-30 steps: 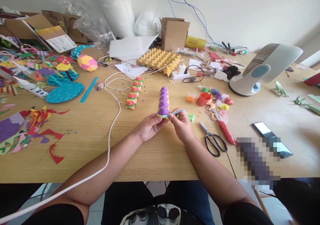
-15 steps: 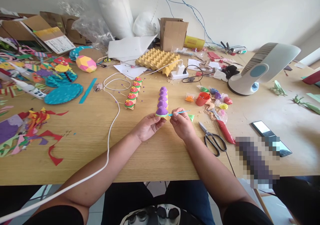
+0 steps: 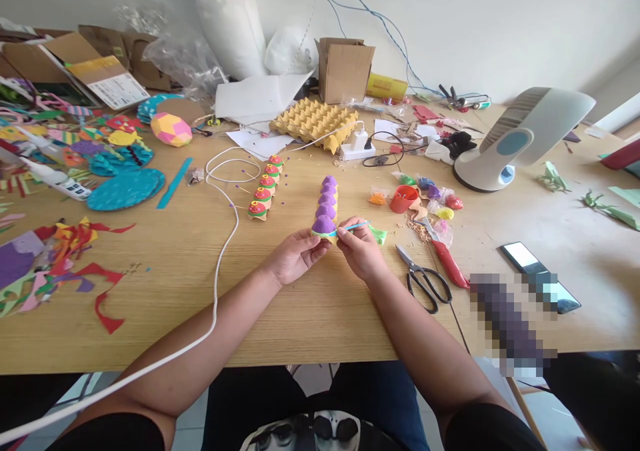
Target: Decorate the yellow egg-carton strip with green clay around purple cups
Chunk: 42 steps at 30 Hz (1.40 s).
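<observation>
A strip of egg carton (image 3: 327, 201) has a row of domes covered in purple clay, with a pale green edge at the near dome's base. My left hand (image 3: 295, 256) pinches its near end from the left. My right hand (image 3: 361, 247) grips a thin blue modelling tool (image 3: 356, 225), whose tip lies against the near dome's lower edge. Just right of that hand lies a packet of bright green clay (image 3: 378, 235). A second carton strip (image 3: 266, 187), decorated with red and green clay, stands to the left.
Black-handled scissors (image 3: 430, 284), a red-handled knife (image 3: 450, 264) and a red cup (image 3: 403, 199) with several clay packets lie on the right. A white cable (image 3: 225, 254) crosses the left. Behind are a yellow egg tray (image 3: 315, 123), a power strip (image 3: 358, 148) and a fan (image 3: 515, 141).
My right hand has shifted slightly left, bringing the blue tool's tip in against the near dome's edge. My left hand keeps hold of the strip. The view has shifted a little.
</observation>
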Available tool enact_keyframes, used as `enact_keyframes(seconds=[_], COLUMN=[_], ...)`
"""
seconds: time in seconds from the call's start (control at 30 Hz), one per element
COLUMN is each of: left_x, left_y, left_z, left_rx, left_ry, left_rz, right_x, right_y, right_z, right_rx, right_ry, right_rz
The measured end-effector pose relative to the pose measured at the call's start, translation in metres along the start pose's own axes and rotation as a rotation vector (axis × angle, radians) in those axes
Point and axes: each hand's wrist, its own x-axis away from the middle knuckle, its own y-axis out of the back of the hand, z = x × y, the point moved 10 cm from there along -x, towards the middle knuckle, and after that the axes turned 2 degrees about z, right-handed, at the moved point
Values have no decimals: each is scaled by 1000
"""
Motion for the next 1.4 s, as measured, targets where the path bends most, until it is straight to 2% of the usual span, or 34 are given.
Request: enact_keyframes(seconds=[0.13,0.3,0.43,0.9,1.07,1.4], left_x=[0,0,1,0,0,0], left_y=[0,0,0,-3,-7,-6], left_z=[0,-1,-2,2,2,2], left_rx=[-5,-2,-2,-20,-13,-24], left_ry=[3,-2,-6,-2,-8,-17], left_rz=[-4,-4,-4,29,40,30], right_x=[0,0,-1,6,8,10], right_y=[-1,-2,3,-9,-8,-5], right_z=[-1,-5,-3,5,10,16], right_rx=[-6,-143,-188,23,81,194], right_ry=[-11,-88,-96,34,111,150], right_rz=[5,48,32,54,1,-74])
